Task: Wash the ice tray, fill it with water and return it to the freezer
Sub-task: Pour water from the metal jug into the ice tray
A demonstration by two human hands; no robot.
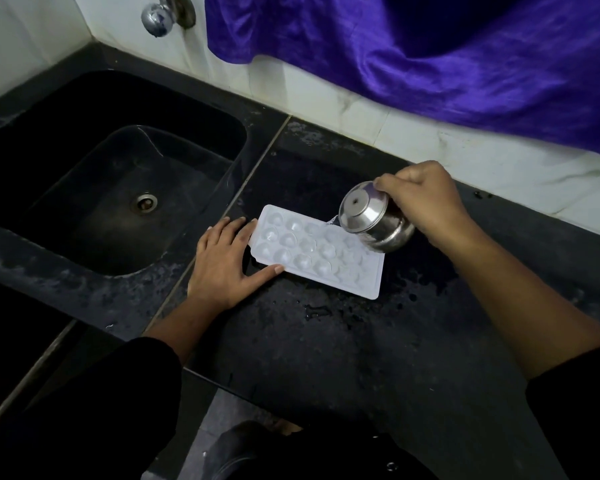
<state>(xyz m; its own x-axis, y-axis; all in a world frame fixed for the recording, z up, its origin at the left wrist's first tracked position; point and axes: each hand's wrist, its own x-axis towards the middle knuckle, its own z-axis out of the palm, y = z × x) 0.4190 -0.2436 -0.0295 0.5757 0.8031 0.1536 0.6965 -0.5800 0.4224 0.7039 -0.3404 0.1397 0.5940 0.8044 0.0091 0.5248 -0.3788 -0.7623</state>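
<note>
fingers of the right hand are curled round a small steel pot, tipped so water trickles onto the ice tray. left hand lies flat, fingers straight, touching the tray's left end. tray's on the wet black counter, just right of the sink

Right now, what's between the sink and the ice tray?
Head view: the left hand lies flat on the counter between the sink and the ice tray, fingers touching the tray's left end. A seam in the counter runs under it.
</note>
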